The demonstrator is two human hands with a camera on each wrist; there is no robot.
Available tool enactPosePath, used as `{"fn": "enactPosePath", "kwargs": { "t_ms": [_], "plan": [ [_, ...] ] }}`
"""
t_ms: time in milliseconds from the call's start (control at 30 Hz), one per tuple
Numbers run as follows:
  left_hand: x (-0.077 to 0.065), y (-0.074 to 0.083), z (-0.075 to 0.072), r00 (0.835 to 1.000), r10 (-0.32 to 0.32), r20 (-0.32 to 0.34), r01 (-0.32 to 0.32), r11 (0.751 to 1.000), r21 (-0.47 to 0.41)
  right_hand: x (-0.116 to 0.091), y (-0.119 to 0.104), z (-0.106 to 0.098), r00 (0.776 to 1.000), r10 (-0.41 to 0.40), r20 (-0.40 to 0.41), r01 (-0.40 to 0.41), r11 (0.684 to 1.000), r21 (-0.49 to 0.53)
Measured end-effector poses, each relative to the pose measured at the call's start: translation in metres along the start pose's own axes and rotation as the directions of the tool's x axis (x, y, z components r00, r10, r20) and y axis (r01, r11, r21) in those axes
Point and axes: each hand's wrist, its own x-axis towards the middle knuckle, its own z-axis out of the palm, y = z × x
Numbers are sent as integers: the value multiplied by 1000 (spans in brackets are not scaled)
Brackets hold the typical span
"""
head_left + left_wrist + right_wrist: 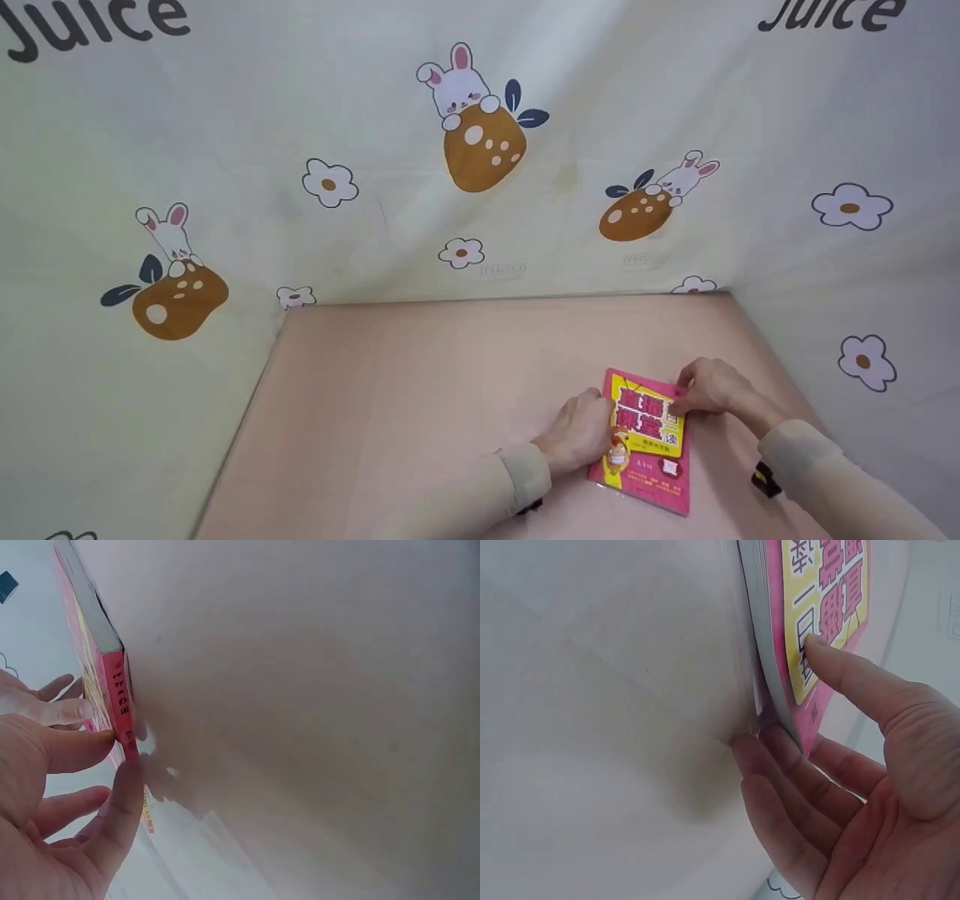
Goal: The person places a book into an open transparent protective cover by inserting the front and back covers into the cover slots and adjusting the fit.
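My left hand (576, 431) pinches the book (652, 476) at its red spine (118, 690), thumb and finger meeting there, while my right hand (716, 386) grips the opposite edge toward the far corner, thumb (862, 682) on the cover and fingers beneath. Between my two grips lies the pink cover with its yellow panel (664, 448), face up. Below my hands spreads the pinkish table (420, 390); beyond them rises a pale cloth wall (570, 247) printed with rabbits, spotted fruit and flowers.
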Motion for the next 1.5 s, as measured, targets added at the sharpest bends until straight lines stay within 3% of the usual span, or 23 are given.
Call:
{"fn": "enactPosePath", "kwargs": {
  "t_ms": [100,233,333,433,567,733,1000,1100,1267,1500],
  "plan": [
    [0,2,3,998,61,16,-62,995,79,-2,-2,0,1000,-10,-13,10,999,-31],
    [0,6,8,980,185,68,-196,957,215,-4,-5,0,1000,-19,-23,17,996,-83],
    [2,13,9,974,200,108,-220,948,231,-6,-9,0,1000,-20,-20,18,993,-121],
    [5,20,6,983,113,142,-137,977,165,-7,-13,-1,999,-31,-25,27,988,-152],
    [7,30,3,983,1,183,-25,991,131,-10,-17,-1,998,-52,-39,44,982,-182],
    [6,36,0,977,-50,207,34,996,81,-14,-20,-4,997,-66,-47,56,978,-199],
    [5,43,-3,982,-66,176,64,998,15,-15,-29,-10,992,-63,-111,42,983,-177],
    [5,49,-3,979,-111,172,114,993,-11,-15,-32,-11,986,-79,-144,60,989,-133],
    [4,57,-5,964,-198,178,214,974,-78,-17,-35,-13,978,-133,-161,143,988,55],
    [1,55,-11,967,-175,183,204,967,-154,-18,-41,-14,969,-178,-169,214,951,224]
  ]
}}
